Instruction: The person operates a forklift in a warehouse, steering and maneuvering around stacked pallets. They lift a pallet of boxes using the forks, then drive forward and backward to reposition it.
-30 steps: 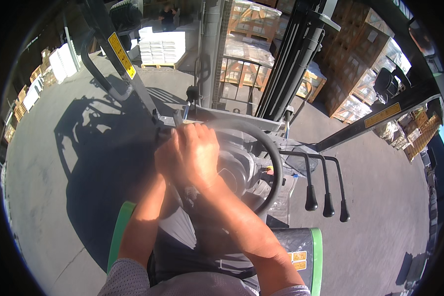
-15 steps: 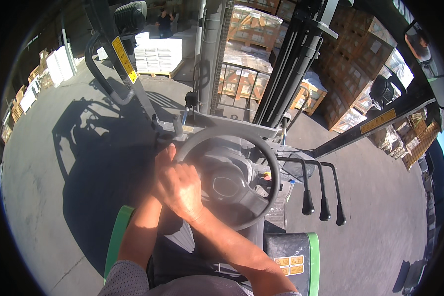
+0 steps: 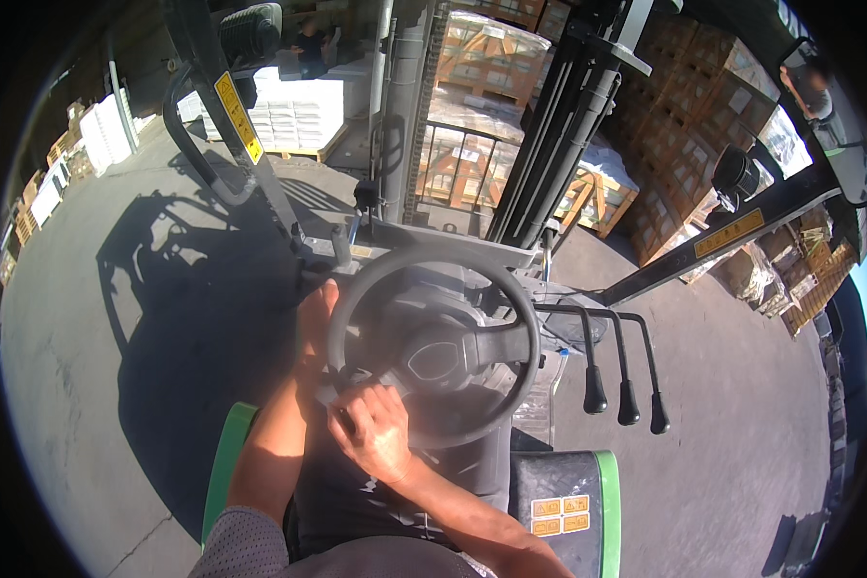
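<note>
Round, dark grey steering wheel (image 3: 435, 360), seemingly smooth where hazy.

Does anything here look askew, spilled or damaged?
The wrapped goods at far right look untidy: covering crumpled and uneven, unlike the neat white stack at upper left. Fisheye bend makes any lean hard to judge. Nothing odd shows at the steering wheel.

The right grip (image 3: 371, 430) curls over the steering wheel (image 3: 435, 360)
</note>
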A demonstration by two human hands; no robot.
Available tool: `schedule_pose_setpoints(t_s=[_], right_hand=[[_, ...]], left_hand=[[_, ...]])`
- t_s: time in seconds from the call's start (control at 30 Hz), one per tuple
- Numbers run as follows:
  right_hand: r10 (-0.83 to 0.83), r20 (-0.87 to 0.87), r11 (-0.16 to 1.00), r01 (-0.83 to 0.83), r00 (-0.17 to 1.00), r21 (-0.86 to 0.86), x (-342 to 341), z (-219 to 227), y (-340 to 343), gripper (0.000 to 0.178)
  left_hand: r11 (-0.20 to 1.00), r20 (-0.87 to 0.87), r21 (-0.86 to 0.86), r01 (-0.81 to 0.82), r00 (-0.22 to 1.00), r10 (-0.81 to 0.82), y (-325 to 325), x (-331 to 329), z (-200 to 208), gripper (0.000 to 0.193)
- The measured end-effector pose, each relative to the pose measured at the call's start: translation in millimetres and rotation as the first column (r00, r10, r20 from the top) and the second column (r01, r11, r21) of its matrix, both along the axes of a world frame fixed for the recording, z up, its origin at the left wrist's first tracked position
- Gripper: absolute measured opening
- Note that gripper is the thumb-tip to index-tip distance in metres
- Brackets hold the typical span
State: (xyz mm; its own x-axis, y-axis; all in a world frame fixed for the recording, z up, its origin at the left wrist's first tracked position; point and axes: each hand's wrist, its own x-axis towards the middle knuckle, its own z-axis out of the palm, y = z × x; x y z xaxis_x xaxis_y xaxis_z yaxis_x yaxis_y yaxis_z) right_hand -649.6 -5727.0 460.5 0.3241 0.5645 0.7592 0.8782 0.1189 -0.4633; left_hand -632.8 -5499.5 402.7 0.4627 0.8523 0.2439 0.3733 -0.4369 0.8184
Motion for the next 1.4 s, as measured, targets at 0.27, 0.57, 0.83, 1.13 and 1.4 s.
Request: schedule_pose_setpoints(t_s=[0.27,0.57,0.83,1.13,1.4], right_hand=[[0.022,0.061,1.0,-0.023,0.998,0.019,1.5,12.9,20.8,0.025],[-0.013,0.076,1.0,0.012,0.997,0.025,4.3,23.2,35.8,0.02],[-0.023,0.086,0.999,0.02,0.996,0.038,-0.3,22.5,38.1,0.02],[0.006,0.06,1.0,-0.006,0.998,0.015,-2.5,20.0,34.9,0.02],[0.011,0.071,0.999,-0.013,0.997,0.037,5.9,4.3,42.6,0.021]], left_hand=[[0.999,-0.088,0.025,-0.021,0.996,0.023,3.9,-1.6,-2.0,0.051],[0.99,-0.045,0.134,-0.055,0.997,0.061,-10.0,-1.8,9.0,0.047],[0.993,0.035,0.116,-0.015,0.999,0.011,-21.7,-11.0,27.0,0.048],[0.996,0.01,0.049,-0.069,0.998,0.069,-7.3,-7.0,13.1,0.053],[0.996,0.005,-0.071,-0.057,0.998,0.058,-17.2,-6.0,16.0,0.052]])
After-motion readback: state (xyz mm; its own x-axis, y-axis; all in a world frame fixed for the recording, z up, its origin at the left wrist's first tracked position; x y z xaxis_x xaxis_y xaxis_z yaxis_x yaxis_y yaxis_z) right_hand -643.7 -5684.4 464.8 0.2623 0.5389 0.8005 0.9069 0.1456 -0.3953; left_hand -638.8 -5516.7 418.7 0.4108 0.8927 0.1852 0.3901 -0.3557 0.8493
